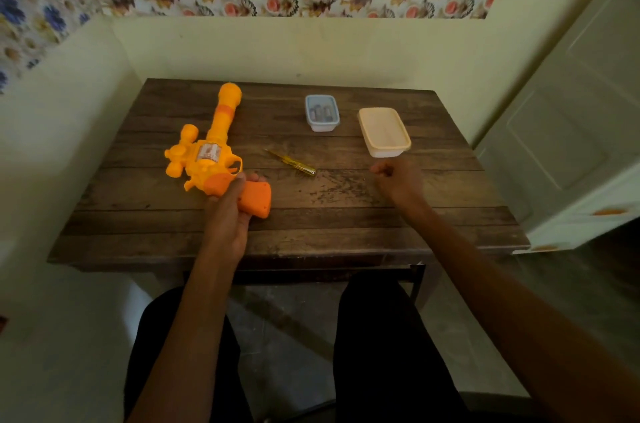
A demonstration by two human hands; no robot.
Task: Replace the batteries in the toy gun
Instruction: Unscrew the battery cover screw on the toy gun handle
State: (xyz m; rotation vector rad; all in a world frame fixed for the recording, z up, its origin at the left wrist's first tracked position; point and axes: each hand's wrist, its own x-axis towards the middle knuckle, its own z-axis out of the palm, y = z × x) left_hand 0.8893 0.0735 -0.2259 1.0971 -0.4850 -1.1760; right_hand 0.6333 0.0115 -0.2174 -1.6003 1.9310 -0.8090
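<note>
An orange and yellow toy gun (207, 149) lies on the left half of the wooden table (346, 214), barrel pointing away from me. My left hand (230, 211) grips its orange handle from the near side. A yellow-handled screwdriver (291, 163) lies loose at the table's middle. A small clear box with batteries (321, 112) stands at the back. My right hand (398, 178) hovers over the table just in front of a cream container (383, 131), its fingers curled with nothing visible in them.
The table stands in a corner, with walls close behind and on the left. A pale cabinet door (571, 131) stands to the right of the table. My legs are under the table's near edge.
</note>
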